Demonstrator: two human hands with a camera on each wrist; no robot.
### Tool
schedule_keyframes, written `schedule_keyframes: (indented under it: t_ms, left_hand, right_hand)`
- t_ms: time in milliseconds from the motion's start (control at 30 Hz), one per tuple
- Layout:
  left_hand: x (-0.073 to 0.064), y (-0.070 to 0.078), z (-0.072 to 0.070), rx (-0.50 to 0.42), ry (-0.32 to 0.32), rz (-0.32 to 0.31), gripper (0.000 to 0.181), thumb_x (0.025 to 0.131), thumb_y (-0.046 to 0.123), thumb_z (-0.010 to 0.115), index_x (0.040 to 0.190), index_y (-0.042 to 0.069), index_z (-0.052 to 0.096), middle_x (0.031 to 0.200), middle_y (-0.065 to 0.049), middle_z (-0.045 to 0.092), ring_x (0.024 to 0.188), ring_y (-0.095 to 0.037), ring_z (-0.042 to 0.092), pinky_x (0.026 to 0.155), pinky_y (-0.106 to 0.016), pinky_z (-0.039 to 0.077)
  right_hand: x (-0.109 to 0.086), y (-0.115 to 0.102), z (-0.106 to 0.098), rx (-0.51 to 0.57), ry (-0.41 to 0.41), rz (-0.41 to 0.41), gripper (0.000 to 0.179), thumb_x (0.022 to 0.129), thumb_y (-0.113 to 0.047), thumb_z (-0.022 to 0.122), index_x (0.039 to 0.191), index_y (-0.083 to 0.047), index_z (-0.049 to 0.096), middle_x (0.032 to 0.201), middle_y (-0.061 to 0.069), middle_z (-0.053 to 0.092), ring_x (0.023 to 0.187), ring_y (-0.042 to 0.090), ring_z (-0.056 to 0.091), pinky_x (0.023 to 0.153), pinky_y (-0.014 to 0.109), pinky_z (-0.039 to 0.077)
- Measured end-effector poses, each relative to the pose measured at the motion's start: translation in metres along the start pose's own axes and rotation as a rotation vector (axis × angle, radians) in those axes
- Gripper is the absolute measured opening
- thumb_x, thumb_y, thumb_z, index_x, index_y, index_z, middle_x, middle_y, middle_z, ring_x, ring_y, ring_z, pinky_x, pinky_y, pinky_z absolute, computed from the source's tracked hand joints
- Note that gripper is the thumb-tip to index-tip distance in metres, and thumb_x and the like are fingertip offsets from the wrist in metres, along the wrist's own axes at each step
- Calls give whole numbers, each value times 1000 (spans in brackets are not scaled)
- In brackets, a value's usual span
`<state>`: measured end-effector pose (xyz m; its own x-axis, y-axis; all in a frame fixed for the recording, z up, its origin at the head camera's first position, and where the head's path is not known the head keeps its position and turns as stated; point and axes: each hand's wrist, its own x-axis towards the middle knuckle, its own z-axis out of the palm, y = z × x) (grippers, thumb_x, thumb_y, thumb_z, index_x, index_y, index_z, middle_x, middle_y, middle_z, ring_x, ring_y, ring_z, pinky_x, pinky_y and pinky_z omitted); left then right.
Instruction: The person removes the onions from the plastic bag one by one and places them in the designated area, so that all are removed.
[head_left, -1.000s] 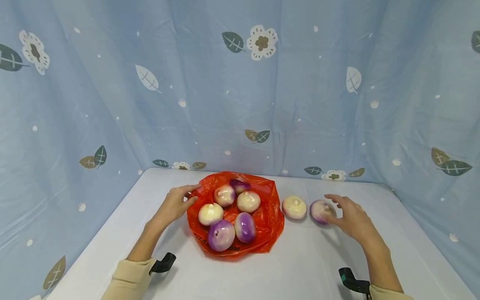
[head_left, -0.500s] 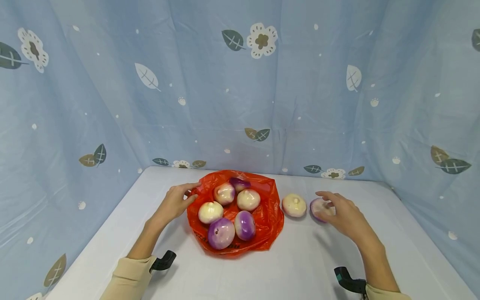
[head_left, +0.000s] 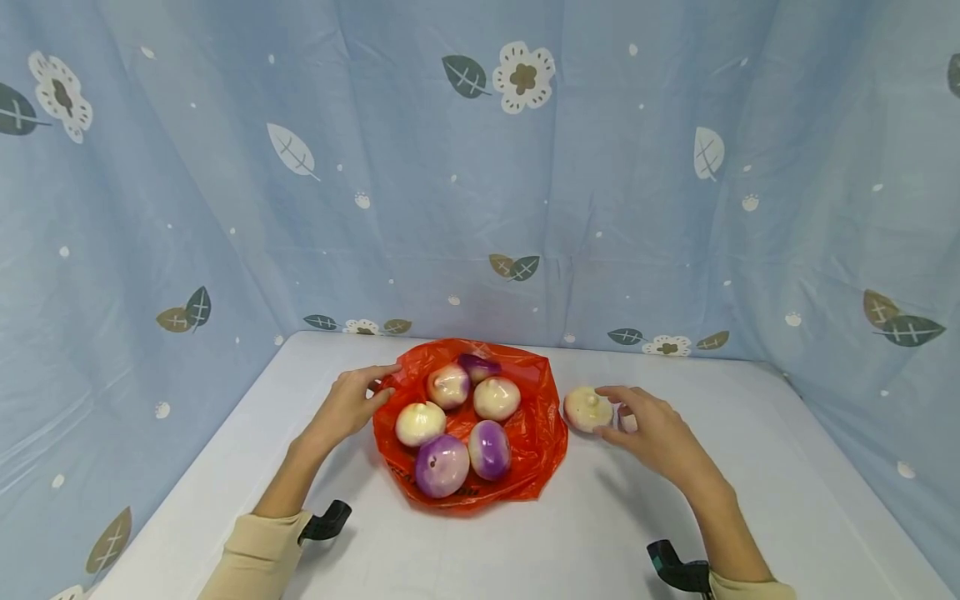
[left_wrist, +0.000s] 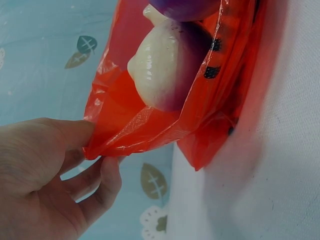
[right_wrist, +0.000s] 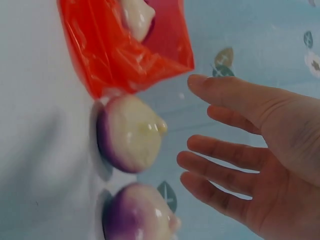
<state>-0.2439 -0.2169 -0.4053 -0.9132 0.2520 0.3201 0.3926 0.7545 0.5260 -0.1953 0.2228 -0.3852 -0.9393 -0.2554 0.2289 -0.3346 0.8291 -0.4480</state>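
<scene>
My left hand (head_left: 347,408) pinches the left rim of a red plastic bag (head_left: 542,450), thumb above and fingers below in the left wrist view. Inside the spread bag lie several glossy purple-and-cream onions (head_left: 442,467). To the bag's right, a cream-topped onion (head_left: 585,408) sits on the table. My right hand (head_left: 663,437) hovers at that onion's right side, fingers spread and holding nothing. In the right wrist view a gap shows between the fingertips and the onion. A second loose onion (right_wrist: 140,215) is mostly behind the right hand in the head view.
A white-covered table (head_left: 487,550) carries everything. Blue patterned curtains (head_left: 405,167) enclose its back and sides. Each wrist wears a black camera mount (head_left: 326,522).
My right hand has moved left, from over the farther loose onion to beside the one nearest the bag. The left hand keeps its hold on the bag.
</scene>
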Motion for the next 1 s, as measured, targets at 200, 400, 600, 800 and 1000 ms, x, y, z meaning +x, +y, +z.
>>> schedule_keyframes:
  t_ms: [200,400,600,800,1000]
  left_hand:
    - [0,0,0,-6,0,-2,41,88,2,68,128,5,65,119,-16,70,85,-23,63,58,-19,49]
    - [0,1,0,-1,-1,0,40,88,2,68,128,6,65,117,-15,70,82,-21,61,55,-20,47]
    - [0,1,0,3,-3,-1,40,88,2,68,128,6,65,118,-16,70,82,-20,60,56,-20,47]
    - [-1,0,1,-1,-4,-1,40,88,2,68,128,5,65,119,-16,70,83,-21,60,56,-20,47]
    - [0,1,1,1,-3,2,40,88,2,68,128,6,65,120,-16,70,84,-21,61,57,-20,47]
  right_hand:
    - [2,-15,13,21,-20,-30,54,80,-30,81,129,-15,62,120,9,69,100,26,66,75,37,59]
    - [3,-27,21,122,-68,-62,53,81,-26,80,130,-16,61,126,8,66,104,30,67,75,36,60]
    - [4,-37,30,143,-79,-81,53,80,-24,82,128,-13,62,120,7,68,104,29,68,78,37,60]
    - [4,-44,39,143,-90,-110,54,80,-26,81,129,-16,61,114,9,68,100,26,69,76,32,59]
    - [3,-51,49,138,-86,-163,56,82,-28,80,131,-15,58,110,8,68,96,23,67,78,33,59]
